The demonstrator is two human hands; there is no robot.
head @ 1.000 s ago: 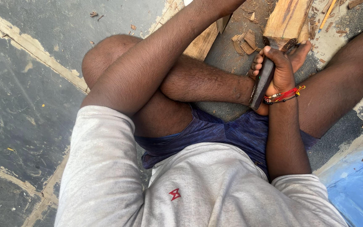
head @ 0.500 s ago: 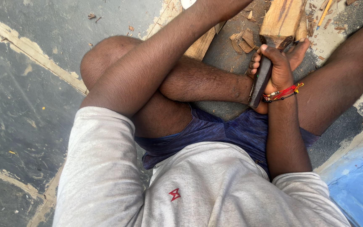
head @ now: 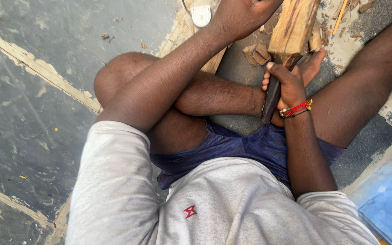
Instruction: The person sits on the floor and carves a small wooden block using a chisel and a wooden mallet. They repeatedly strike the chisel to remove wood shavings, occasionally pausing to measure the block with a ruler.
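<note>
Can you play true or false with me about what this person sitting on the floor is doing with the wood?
1. The right hand grips a dark tool handle. True.
2. The left hand rests flat on the floor. False: it is raised at the top of the wooden block.
3. A red bracelet circles the right wrist. True.
4. The person wears long trousers. False: blue shorts leave the knees bare.
5. Wood chips lie beside the block. True.
</note>
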